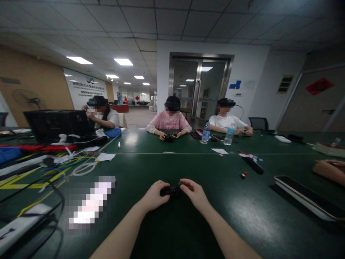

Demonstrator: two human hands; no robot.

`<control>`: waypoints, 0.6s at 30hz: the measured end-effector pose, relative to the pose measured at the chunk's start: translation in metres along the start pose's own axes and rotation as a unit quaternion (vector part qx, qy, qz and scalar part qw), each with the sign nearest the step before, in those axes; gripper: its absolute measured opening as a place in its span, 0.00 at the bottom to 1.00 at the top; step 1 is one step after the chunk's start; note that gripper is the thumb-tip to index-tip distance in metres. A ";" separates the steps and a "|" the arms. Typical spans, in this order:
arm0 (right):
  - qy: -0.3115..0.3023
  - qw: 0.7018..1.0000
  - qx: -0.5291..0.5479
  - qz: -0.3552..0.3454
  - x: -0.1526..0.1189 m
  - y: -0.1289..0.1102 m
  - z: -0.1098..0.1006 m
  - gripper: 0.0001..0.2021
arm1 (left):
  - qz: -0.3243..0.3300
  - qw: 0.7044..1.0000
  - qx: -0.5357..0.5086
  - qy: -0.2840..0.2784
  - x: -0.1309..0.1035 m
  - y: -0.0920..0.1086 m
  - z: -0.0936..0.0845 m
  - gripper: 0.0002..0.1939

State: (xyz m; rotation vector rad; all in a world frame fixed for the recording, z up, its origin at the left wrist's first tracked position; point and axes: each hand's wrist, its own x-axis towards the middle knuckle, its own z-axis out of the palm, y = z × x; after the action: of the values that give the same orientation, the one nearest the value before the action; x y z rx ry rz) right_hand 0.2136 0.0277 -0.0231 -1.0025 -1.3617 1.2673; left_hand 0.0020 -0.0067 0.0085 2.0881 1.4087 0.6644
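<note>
At the near middle of the green table (pixel 172 165), my left hand (pixel 155 195) is closed around one end of a small black object (pixel 171 191). The object is dark and its kind cannot be made out. My right hand (pixel 196 196) is at the object's other end, thumb and forefinger pinched together. A tiny dark piece (pixel 180 183) shows at those fingertips, too small to name. Whether that piece touches the black object is not clear.
A phone on a white box (pixel 309 198) lies to the right, near another person's hands (pixel 330 171). A dark tool (pixel 253 163) and small red-black pieces (pixel 243 175) lie nearer. Cables (pixel 84 168) and a power strip (pixel 24 230) crowd the left. People sit opposite, by water bottles (pixel 229 136).
</note>
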 end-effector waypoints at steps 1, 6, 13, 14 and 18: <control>-0.012 1.000 -0.015 -0.007 -0.002 -0.002 0.003 0.15 | 0.003 1.000 0.000 0.000 0.001 -0.001 0.001 0.21; -0.044 0.994 -0.080 -0.065 -0.008 -0.008 0.012 0.10 | 0.018 1.000 0.005 0.007 0.003 -0.006 0.005 0.20; -0.089 0.971 -0.200 -0.093 -0.008 -0.001 0.013 0.10 | 0.028 1.000 0.002 0.011 0.005 -0.011 0.007 0.22; -0.089 0.970 -0.206 -0.097 -0.008 0.000 0.013 0.10 | 0.029 1.000 0.003 0.011 0.005 -0.012 0.007 0.22; -0.081 0.972 -0.193 -0.109 -0.009 -0.002 0.012 0.10 | 0.025 1.000 0.003 0.002 0.006 -0.012 0.007 0.21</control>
State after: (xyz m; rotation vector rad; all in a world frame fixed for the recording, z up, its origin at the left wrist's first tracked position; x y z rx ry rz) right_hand 0.2031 0.0162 -0.0216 -0.9898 -1.8404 0.9553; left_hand 0.0007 0.0018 -0.0042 2.1343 1.3667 0.6856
